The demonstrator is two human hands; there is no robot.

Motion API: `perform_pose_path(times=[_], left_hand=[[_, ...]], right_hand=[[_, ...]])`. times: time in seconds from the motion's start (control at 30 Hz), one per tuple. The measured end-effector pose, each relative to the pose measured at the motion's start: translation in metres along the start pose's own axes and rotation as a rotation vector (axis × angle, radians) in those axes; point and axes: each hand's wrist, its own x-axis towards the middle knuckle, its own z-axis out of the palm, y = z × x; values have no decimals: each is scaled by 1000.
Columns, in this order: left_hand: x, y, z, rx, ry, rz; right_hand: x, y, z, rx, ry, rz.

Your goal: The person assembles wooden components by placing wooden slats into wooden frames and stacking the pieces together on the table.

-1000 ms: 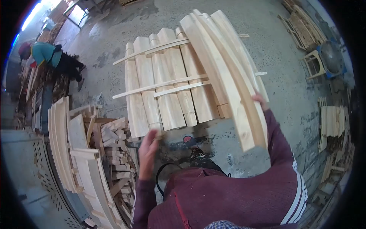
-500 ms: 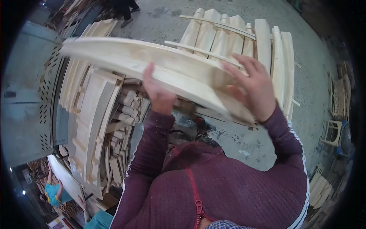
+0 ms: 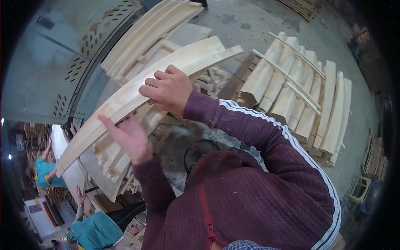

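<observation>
A long, curved, pale wooden piece (image 3: 137,93) slants across the view from lower left to upper right, over other wooden parts. My right hand (image 3: 168,87) grips its upper edge near the middle, fingers curled over it. Lower down, my left hand (image 3: 127,135) is at the near edge of the piece, somewhat blurred, with thumb and fingers apart; whether its palm touches the wood is hard to tell.
Curved boards (image 3: 146,37) are stacked behind the piece, beside a grey metal cabinet (image 3: 58,54). Shaped wooden panels (image 3: 287,83) with thin strips across them lie at the right. Two people in teal shirts (image 3: 96,229) are at the lower left.
The view has turned left. The curved piece has left the panel stack and swung over the boards at the left. My right hand has closed over its edge; my left hand has moved under its near side.
</observation>
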Motion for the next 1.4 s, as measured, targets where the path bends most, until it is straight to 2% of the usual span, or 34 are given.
perform_pose_path(times=[0.07,0.13,0.2,0.27,0.33,0.4,0.47,0.5,0.57,0.67,0.87,0.97,1.13,1.23,1.3,1.33,1.4], left_hand=[[40,66,-85,132,76,152],[71,130,-184,702,190,461],[77,190,-261,1280,273,667],[81,233,-317,1380,279,677],[90,250,-360,1394,184,564],[111,254,-384,949,248,329],[121,230,-352,456,541,393],[126,230,-359,457,540,383],[131,228,-382,762,606,124],[142,218,-415,904,668,10],[146,193,-430,1055,592,-162],[146,181,-454,1014,541,-189],[143,174,-448,1041,459,-240],[145,176,-446,1108,457,-348],[139,173,-434,1199,434,-384],[142,175,-443,1200,430,-385],[151,183,-468,1395,329,-452]], right_hand=[[25,-16,47,26,-32,-29],[47,-26,93,42,-58,-46],[62,-28,132,99,-99,-71],[74,-27,173,105,-161,-73],[84,-26,207,111,-225,-70],[89,-24,232,176,-344,-73],[89,-21,249,177,-381,-62],[88,-21,256,181,-409,-54],[82,-17,265,163,-441,-30],[72,-7,271,153,-508,17],[53,21,284,128,-570,70],[48,27,284,126,-601,79],[38,37,286,157,-608,119],[35,41,286,160,-631,128],[32,41,286,180,-613,102],[32,41,285,178,-612,105],[33,39,280,158,-696,136]])
